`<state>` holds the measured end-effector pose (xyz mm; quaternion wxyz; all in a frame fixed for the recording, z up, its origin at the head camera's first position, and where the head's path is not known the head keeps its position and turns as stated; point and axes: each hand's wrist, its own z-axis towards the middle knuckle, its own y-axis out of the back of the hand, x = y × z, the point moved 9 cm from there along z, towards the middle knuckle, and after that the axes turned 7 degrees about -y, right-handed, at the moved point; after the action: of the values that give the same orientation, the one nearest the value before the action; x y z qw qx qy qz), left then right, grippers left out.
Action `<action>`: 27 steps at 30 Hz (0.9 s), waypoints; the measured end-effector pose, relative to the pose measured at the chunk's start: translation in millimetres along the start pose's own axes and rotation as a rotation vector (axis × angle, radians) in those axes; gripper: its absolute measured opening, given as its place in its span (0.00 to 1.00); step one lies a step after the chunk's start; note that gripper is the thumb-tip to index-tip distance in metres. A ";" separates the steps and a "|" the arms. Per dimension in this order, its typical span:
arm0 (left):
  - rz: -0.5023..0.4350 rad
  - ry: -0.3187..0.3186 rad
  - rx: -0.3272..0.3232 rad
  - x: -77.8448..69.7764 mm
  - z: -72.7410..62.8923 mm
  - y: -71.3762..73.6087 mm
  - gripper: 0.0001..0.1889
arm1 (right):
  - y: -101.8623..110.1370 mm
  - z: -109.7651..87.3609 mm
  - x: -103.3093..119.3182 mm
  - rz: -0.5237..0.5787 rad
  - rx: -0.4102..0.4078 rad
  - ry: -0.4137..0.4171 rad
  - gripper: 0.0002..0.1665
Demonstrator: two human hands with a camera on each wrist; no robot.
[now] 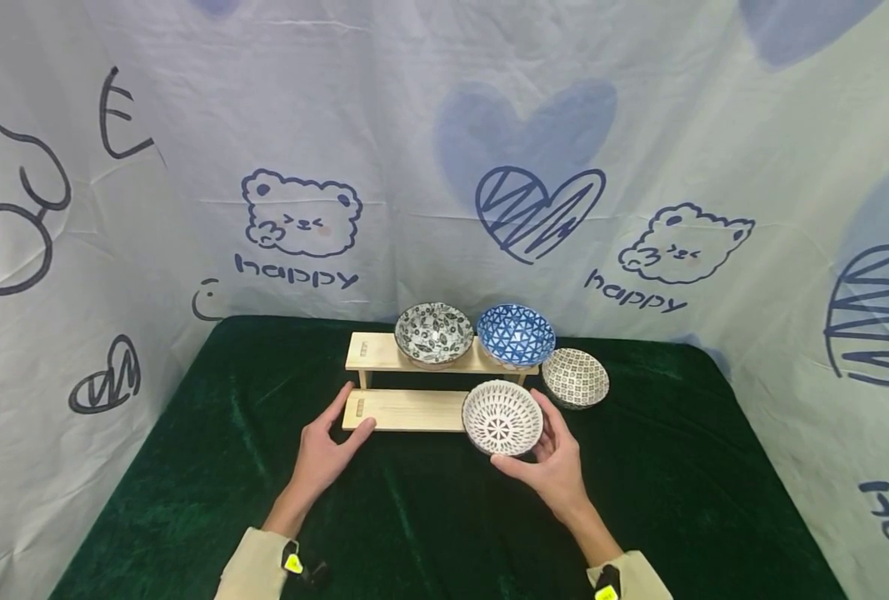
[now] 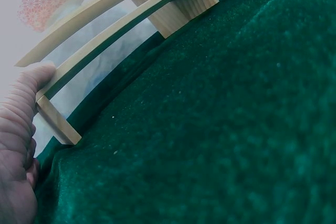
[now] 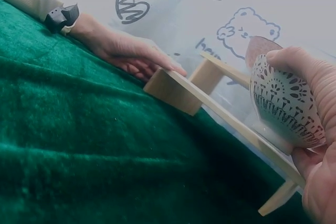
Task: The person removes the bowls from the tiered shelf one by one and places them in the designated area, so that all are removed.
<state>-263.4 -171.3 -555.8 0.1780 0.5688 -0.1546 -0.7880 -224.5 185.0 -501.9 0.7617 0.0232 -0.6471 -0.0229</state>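
A two-tier wooden display stand (image 1: pixel 407 410) is set on the table. My left hand (image 1: pixel 324 450) grips the left end of its lower tier, thumb at the front edge, fingers behind. My right hand (image 1: pixel 556 467) holds a white bowl (image 1: pixel 501 418) with a dark radiating pattern, thumb at the rim and fingers around the right side. The bowl is at the right end of the lower tier; in the right wrist view its foot (image 3: pixel 281 139) is right at the board. On the upper tier sit a black-and-white leaf-patterned bowl (image 1: pixel 434 334) and a blue triangle-patterned bowl (image 1: pixel 516 335).
A small beige-patterned bowl (image 1: pixel 575 378) stands on the cloth just right of the stand. Dark green velvet cloth (image 1: pixel 429 517) covers the table. White printed fabric (image 1: pixel 414 150) hangs behind and at both sides.
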 end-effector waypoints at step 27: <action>0.010 -0.002 -0.001 2.2 0.0 -0.1 0.42 | 58.6 -6.2 -9.2 -0.011 -0.152 -0.024 0.62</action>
<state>-264.0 -172.2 -557.6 0.1822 0.5670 -0.1573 -0.7877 -219.5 244.2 -508.2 0.7532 -0.0313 -0.6525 -0.0765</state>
